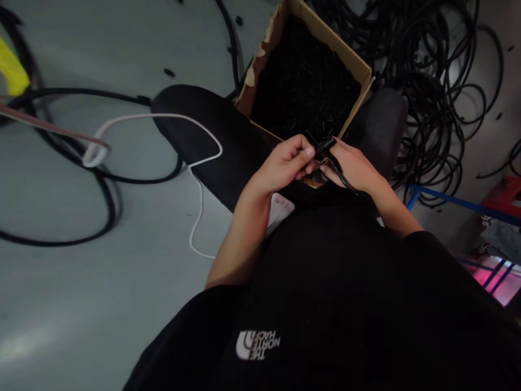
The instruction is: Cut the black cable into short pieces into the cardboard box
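Both hands meet over my lap, at the near edge of a cardboard box (350, 53) filled with small black pieces. My left hand (287, 162) is closed, thumb and forefinger pinched at the end of a black cable with a ribbed sleeve (325, 145). From the other side my right hand (355, 164) grips the same cable, its fingers curled and partly hidden. A thin black length of it hangs down past the right thumb. Something small and metallic shows between the hands, too dim to name.
Coiled black cables (431, 81) heap on the floor at right. A black hose (61, 243) loops at left, near a white cord (201, 201). A white power strip (280, 209) lies by my left forearm. A blue frame (448, 199) stands at right.
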The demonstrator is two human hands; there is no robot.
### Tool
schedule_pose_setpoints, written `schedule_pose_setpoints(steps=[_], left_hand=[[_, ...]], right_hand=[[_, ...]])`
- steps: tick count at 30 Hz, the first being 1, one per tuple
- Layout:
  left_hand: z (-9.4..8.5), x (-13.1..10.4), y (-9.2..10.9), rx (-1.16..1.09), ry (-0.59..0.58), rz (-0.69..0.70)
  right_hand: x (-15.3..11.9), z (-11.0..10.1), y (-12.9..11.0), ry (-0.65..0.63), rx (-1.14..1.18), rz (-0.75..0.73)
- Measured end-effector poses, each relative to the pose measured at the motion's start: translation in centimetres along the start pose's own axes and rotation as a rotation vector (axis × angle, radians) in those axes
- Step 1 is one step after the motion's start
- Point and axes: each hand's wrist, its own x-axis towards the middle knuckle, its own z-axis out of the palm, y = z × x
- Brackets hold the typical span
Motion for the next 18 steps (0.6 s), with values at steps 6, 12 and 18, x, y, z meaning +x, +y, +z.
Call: schedule_pose_setpoints(steps=[6,12,18], left_hand=[[-0.62,-0.03,0.44,-0.016,0.016,-0.009],[-0.23,0.5,-0.15,-0.028,-0.04,-0.078],[-0.97,0.74,-0.22,-0.102,-0.057,-0.136]], right_hand=[[0.12,0.12,0.16,0.014,-0.03,-0.006],[0.06,-0.12,0.62,-0.018,-0.042,-0.016],[0.34,-0.52,0.48,-0.031,-0.017,-0.026]])
